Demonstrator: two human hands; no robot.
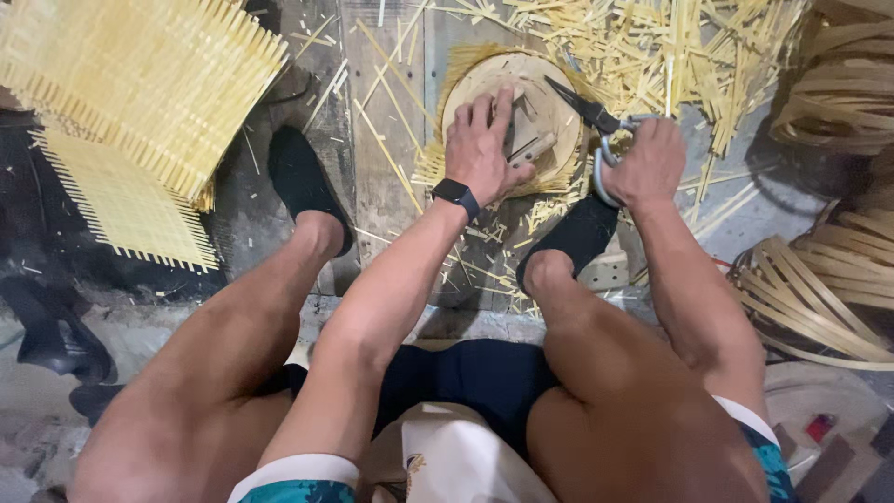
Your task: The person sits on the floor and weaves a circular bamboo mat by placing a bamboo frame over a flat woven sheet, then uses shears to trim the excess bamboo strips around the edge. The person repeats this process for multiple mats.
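My left hand [481, 147], with a black watch on the wrist, presses flat on a round wooden disc [549, 88] that lies over a woven bamboo mat on the floor. A small wooden block sits under its fingers on the disc. My right hand [645, 160] grips the handles of metal shears [589, 110], whose dark blades point up-left over the disc's right edge. Frayed bamboo strip ends stick out around the disc.
Cut bamboo offcuts [652, 47] litter the floor beyond the disc. Two square woven mats [140, 84] lie at the left. Coils of bamboo strips [829, 279] stand at the right. My feet in black shoes rest on either side of a wooden plank [386, 140].
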